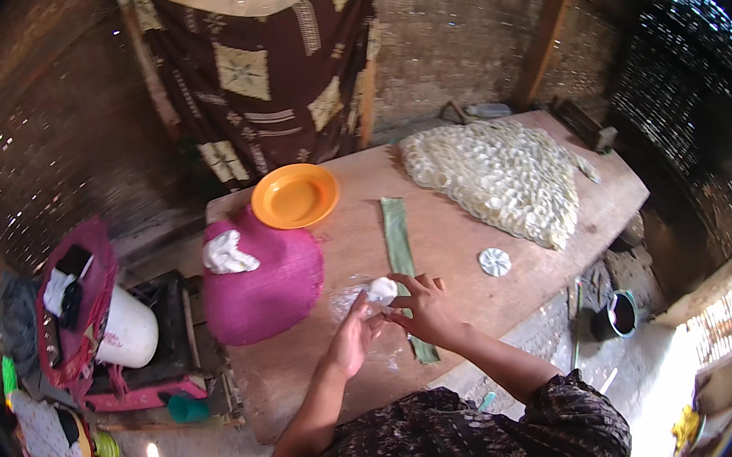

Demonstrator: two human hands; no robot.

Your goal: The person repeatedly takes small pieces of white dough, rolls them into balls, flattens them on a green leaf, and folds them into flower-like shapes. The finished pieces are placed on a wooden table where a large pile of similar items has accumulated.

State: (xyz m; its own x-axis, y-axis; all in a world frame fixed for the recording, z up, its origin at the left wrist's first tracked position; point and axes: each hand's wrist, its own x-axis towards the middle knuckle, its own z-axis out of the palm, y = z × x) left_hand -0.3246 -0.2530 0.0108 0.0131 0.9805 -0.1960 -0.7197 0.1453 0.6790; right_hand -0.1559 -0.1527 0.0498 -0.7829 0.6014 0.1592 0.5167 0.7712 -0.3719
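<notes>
A small white dough-like lump (381,290) sits between my fingertips, above the near part of the wooden table. My left hand (356,338) comes from the left with its fingers bent around the lump's lower side. From the right, my right hand (432,305) meets it, index finger and thumb at the lump while the other fingers arch away. Glossy clear film (345,303) shows on the table beside my left fingers. Under my right hand runs a long flat green strip (396,236), partly covered by it. A round, pale, ridged disc (494,261) lies to the right.
A heap of overlapping pale discs (503,174) covers the far right of the table (351,174). An orange dish (295,197) stands far left, beside a magenta cloth (265,291) bearing a white mass (228,253). Left of the table is a white bucket (129,328).
</notes>
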